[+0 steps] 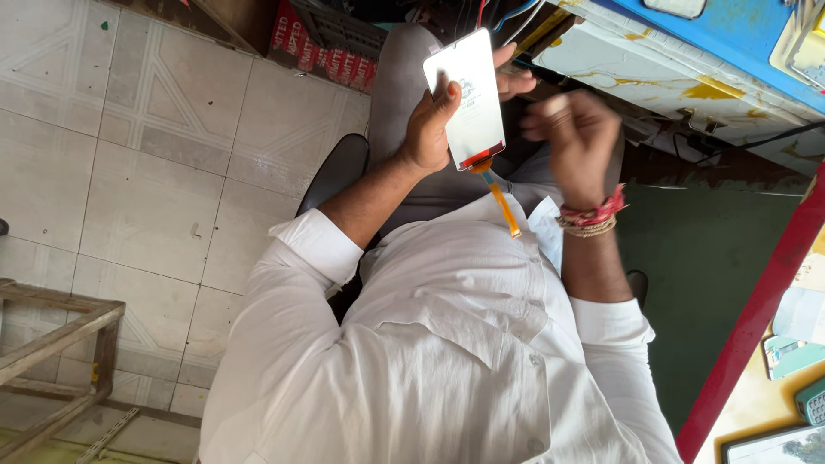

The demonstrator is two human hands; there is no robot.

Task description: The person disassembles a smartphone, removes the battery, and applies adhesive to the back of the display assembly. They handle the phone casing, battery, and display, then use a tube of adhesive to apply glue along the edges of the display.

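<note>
My left hand (434, 125) grips a white phone display panel (468, 86) by its long edges, thumb on the near face and fingers wrapped behind. A red strip and an orange flex cable (503, 202) hang from the panel's lower end toward my white shirt. My right hand (571, 142) hovers just right of the panel, blurred, with its fingers curled in and nothing visible in it. Red thread and bead bracelets (591, 219) circle that wrist. The panel is over my lap, above grey trousers (395, 77).
A black chair seat (339, 172) shows under my left arm. Pale tiled floor (155, 155) spreads left, with a wooden frame (60, 335) at lower left. A blue and white worn counter (687, 60) runs upper right; a red edge (756, 318) and phone parts (795, 352) lie at right.
</note>
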